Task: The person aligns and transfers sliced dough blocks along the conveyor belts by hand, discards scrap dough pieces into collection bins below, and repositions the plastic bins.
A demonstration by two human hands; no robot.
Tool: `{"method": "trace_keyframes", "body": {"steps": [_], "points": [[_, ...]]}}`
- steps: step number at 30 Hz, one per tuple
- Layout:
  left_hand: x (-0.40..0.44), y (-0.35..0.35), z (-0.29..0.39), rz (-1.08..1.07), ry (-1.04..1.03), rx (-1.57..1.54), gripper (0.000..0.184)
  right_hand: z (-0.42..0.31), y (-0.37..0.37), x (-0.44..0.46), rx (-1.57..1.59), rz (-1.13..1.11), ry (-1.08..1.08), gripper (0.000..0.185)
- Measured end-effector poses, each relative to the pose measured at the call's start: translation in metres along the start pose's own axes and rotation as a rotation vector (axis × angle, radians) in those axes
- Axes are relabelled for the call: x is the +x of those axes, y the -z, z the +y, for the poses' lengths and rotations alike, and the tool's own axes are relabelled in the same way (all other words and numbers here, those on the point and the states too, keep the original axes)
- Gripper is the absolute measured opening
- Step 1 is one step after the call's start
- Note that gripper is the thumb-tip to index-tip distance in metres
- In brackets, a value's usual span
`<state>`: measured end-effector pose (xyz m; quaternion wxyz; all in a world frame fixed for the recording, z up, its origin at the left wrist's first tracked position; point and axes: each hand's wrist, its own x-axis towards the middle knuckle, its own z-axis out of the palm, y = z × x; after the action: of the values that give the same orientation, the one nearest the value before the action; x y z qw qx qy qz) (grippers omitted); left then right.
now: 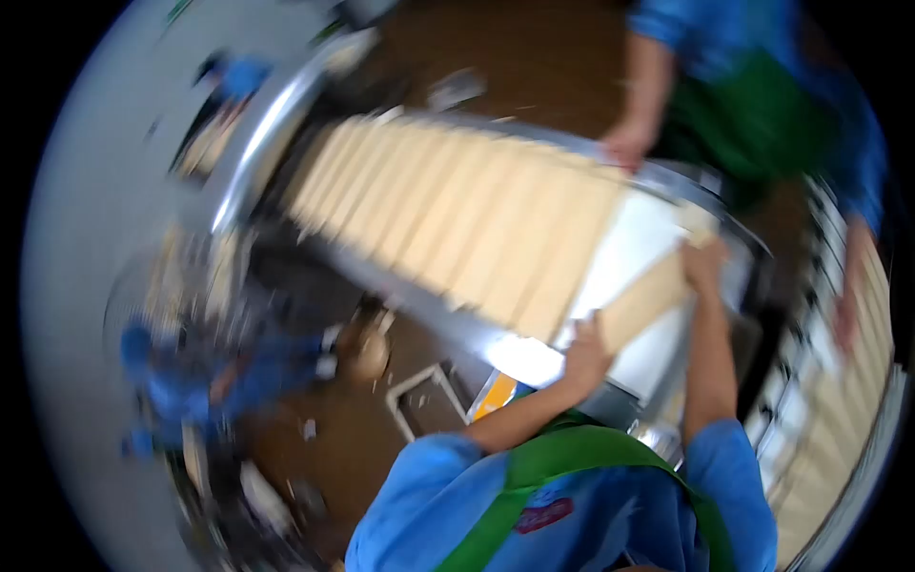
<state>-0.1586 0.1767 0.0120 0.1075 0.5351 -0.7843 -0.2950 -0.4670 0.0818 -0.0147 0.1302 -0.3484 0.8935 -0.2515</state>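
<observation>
A pale beige strip (648, 297) lies slantwise over the white conveyor surface (618, 238). Its near left end is under my left hand (587, 357), whose fingers are closed on it. At the strip's far right end is my right hand (703, 265), also closed on it. Left of the strip, a row of similar beige strips (457, 214) lies side by side along the conveyor. Motion blur hides the fingertips of both hands.
A co-worker's hand (629, 143) touches the conveyor's far edge. Another conveyor with beige strips (834, 419) runs along the right. A curved metal cover (262, 143) crosses the left end. Other blue-clad people (205, 381) work at the left.
</observation>
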Motion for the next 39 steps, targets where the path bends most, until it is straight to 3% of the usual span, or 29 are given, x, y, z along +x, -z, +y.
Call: {"method": "trace_keyframes", "body": {"steps": [1, 2, 3, 5, 8, 13, 15, 17, 19, 20, 21, 22, 23, 24, 25, 27, 29, 31, 33, 35, 39], "points": [[-0.001, 0.006, 0.004, -0.001, -0.053, -0.057, 0.085, -0.003, 0.026, -0.031, -0.018, 0.151, -0.061, 0.079], [-0.004, 0.012, 0.013, 0.087, -0.172, -0.067, 0.075, -0.018, 0.061, -0.062, 0.156, 0.179, -0.220, 0.083], [-0.001, 0.014, 0.019, -0.087, -0.149, -0.130, 0.083, -0.005, 0.080, -0.081, 0.258, 0.262, -0.236, 0.084], [-0.018, 0.032, 0.048, -0.045, -0.346, -0.091, 0.077, 0.023, 0.127, -0.133, 0.302, 0.479, -0.225, 0.080], [-0.038, 0.041, 0.106, -0.245, -0.515, -0.187, 0.076, 0.075, 0.211, -0.213, 0.310, 0.710, -0.485, 0.076], [-0.103, 0.016, 0.188, -0.468, -0.910, -0.176, 0.084, 0.195, 0.288, -0.341, 0.205, 0.902, -0.833, 0.074], [-0.135, 0.007, 0.209, -0.552, -1.137, -0.076, 0.086, 0.231, 0.311, -0.396, 0.278, 0.867, -0.980, 0.076], [-0.165, -0.003, 0.218, -0.639, -1.199, -0.093, 0.087, 0.260, 0.321, -0.446, 0.261, 0.907, -1.070, 0.076], [-0.189, -0.010, 0.217, -0.857, -1.324, -0.063, 0.087, 0.270, 0.335, -0.482, 0.422, 0.924, -1.070, 0.073], [-0.196, -0.009, 0.220, -0.865, -1.328, -0.035, 0.087, 0.282, 0.329, -0.494, 0.320, 0.856, -1.061, 0.069], [-0.205, -0.009, 0.224, -1.039, -1.331, -0.078, 0.086, 0.288, 0.335, -0.502, 0.329, 0.858, -1.071, 0.069], [-0.212, -0.010, 0.226, -1.212, -1.325, -0.126, 0.085, 0.293, 0.346, -0.510, 0.158, 0.586, -1.167, 0.068], [-0.216, -0.014, 0.226, -1.216, -1.327, -0.118, 0.085, 0.300, 0.353, -0.514, -0.010, 0.306, -1.239, 0.068], [-0.220, -0.018, 0.225, -1.293, -1.287, -0.102, 0.082, 0.310, 0.354, -0.517, -0.135, 0.249, -1.212, 0.062], [-0.225, -0.021, 0.226, -1.368, -1.246, -0.091, 0.079, 0.324, 0.353, -0.522, -0.132, 0.249, -1.215, 0.062], [-0.229, -0.022, 0.233, -1.393, -1.226, -0.095, 0.073, 0.348, 0.351, -0.526, -0.391, 0.389, -0.894, 0.055], [-0.232, -0.020, 0.242, -1.472, -1.115, -0.110, 0.068, 0.367, 0.351, -0.524, -0.238, 0.323, -0.919, 0.049], [-0.235, -0.024, 0.244, -1.446, -1.120, -0.129, 0.064, 0.364, 0.348, -0.520, 0.149, 0.481, -0.911, 0.045], [-0.237, -0.026, 0.246, -1.415, -1.125, -0.150, 0.061, 0.358, 0.347, -0.513, 0.059, 0.506, -0.939, 0.040], [-0.237, -0.026, 0.250, -1.519, -0.997, -0.127, 0.060, 0.350, 0.351, -0.504, -0.143, 0.467, -1.063, 0.037], [-0.243, -0.047, 0.242, -1.518, -0.777, -0.240, 0.061, 0.372, 0.343, -0.491, -0.256, 0.377, -1.052, 0.038]]}}
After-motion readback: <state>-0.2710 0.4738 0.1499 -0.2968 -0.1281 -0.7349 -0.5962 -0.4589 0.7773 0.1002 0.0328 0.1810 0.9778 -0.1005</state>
